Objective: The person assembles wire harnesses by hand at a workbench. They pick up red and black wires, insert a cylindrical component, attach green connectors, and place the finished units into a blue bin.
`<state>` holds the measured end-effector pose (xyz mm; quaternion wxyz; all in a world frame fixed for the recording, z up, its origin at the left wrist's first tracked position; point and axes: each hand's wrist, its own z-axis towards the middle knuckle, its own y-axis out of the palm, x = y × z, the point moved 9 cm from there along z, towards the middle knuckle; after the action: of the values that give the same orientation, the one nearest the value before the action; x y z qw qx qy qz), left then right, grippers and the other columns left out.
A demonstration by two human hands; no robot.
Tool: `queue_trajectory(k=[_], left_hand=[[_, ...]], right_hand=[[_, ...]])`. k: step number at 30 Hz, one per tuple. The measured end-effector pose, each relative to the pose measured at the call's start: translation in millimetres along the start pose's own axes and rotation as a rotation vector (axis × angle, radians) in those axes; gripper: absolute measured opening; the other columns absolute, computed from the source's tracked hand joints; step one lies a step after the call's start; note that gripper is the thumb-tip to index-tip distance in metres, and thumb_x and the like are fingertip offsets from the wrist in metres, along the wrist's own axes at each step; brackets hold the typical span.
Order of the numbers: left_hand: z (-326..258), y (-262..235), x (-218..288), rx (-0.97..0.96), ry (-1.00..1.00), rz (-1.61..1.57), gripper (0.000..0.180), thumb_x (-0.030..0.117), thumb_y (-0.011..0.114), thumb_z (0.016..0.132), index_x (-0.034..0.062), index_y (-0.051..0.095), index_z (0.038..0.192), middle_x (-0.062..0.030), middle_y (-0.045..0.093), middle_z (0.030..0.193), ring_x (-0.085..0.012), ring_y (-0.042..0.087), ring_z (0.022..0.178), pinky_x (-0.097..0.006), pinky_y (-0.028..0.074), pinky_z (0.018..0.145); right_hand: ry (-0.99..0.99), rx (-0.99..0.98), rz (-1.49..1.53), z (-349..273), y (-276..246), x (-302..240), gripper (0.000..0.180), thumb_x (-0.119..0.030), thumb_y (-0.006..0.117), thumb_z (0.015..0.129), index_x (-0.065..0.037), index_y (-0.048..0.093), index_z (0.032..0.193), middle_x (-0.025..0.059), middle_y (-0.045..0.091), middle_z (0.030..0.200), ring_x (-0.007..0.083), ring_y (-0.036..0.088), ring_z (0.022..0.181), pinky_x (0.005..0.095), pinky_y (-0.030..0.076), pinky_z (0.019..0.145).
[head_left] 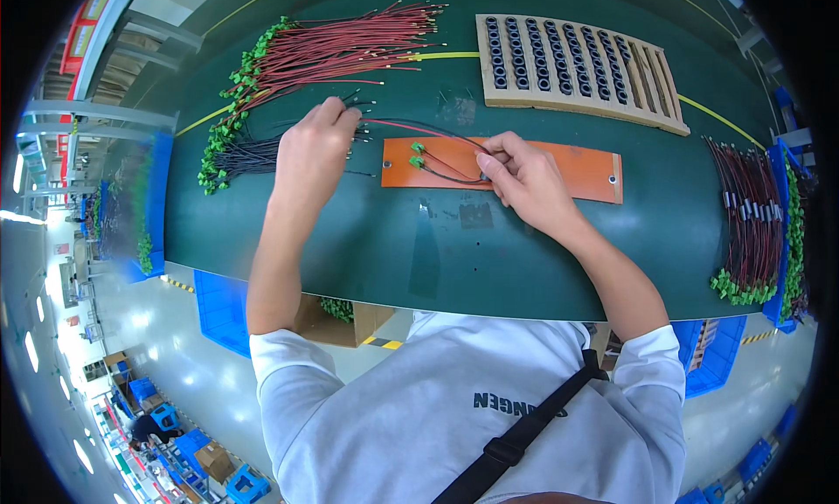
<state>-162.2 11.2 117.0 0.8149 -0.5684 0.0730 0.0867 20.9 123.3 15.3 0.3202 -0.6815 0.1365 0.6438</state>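
My right hand (531, 181) pinches a pair of thin wires (454, 134), one red and one black, over an orange board (581, 174). Two green connectors (417, 155) on wire tails hang to the left of its fingers. A small dark piece shows under the fingertips, too small to make out. The wires stretch left to my left hand (316, 148), whose closed fingertips hold their far ends. Below that hand lies a bundle of black wires (249, 157) with green connectors. Beyond it spreads a bundle of red wires (341, 45), also with green connectors.
A wooden rack (581, 102) with rows of black rings stands at the back right of the green table (350, 242). Finished-looking wire sets (747, 211) with grey sleeves lie at the right, beside a blue bin (776, 176). Another blue bin (159, 203) adjoins the left edge.
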Motion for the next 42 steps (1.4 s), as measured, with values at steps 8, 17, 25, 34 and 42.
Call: queue_trajectory(k=[8, 17, 25, 34, 42], left_hand=[[-18.9, 52.2, 58.0, -0.44, -0.512, -1.687, 0.007, 0.001, 0.067, 0.097, -0.0053, 0.066, 0.097, -0.0114, 0.071, 0.087, -0.0154, 0.071, 0.073, -0.027, 0.059, 0.068], [-18.5, 13.3, 23.6, -0.182, -0.117, -0.734, 0.008, 0.002, 0.069, 0.092, -0.0017, 0.067, 0.099, -0.0098, 0.066, 0.092, -0.0246, 0.07, 0.078, -0.035, 0.055, 0.067], [-20.0, -11.8, 8.8, 0.083, -0.05, 0.088, 0.04, 0.002, 0.07, 0.081, 0.0033, 0.068, 0.121, -0.0114, 0.066, 0.109, -0.0283, 0.067, 0.082, -0.039, 0.055, 0.07], [-3.6, 3.9, 117.5, 0.221, 0.395, -0.028, 0.048, 0.01, 0.07, 0.077, -0.0066, 0.066, 0.121, -0.0172, 0.068, 0.105, -0.0229, 0.063, 0.081, -0.034, 0.054, 0.069], [-1.3, 1.7, 46.6, 0.274, 0.217, 0.029, 0.041, 0.004, 0.068, 0.072, -0.0057, 0.068, 0.112, -0.0163, 0.067, 0.11, -0.0283, 0.069, 0.09, -0.036, 0.06, 0.079]], right_hand=[[0.257, -0.055, 0.56, 3.3, 12.7, 23.0, 0.023, -0.02, 0.064, 0.103, 0.003, 0.059, 0.105, 0.0062, 0.065, 0.081, 0.0091, 0.062, 0.065, 0.0259, 0.055, 0.058], [0.204, -0.04, 0.545, 3.4, 11.8, 19.5, 0.027, -0.021, 0.064, 0.103, 0.004, 0.064, 0.114, 0.0043, 0.064, 0.085, 0.0088, 0.061, 0.066, 0.0254, 0.056, 0.06], [0.095, -0.011, 0.288, -1.7, 12.4, 7.6, 0.024, -0.02, 0.07, 0.099, 0.002, 0.075, 0.107, 0.0031, 0.064, 0.084, 0.0073, 0.06, 0.065, 0.0238, 0.049, 0.057], [-0.042, 0.063, 0.107, -3.6, 11.1, 3.0, 0.017, -0.014, 0.076, 0.094, 0.001, 0.076, 0.1, 0.0032, 0.063, 0.083, 0.0079, 0.06, 0.061, 0.0251, 0.048, 0.056], [0.031, 0.056, 0.179, -3.8, 7.9, 5.3, 0.017, -0.014, 0.074, 0.095, 0.003, 0.072, 0.097, 0.0027, 0.057, 0.08, 0.0069, 0.06, 0.059, 0.024, 0.046, 0.054]])
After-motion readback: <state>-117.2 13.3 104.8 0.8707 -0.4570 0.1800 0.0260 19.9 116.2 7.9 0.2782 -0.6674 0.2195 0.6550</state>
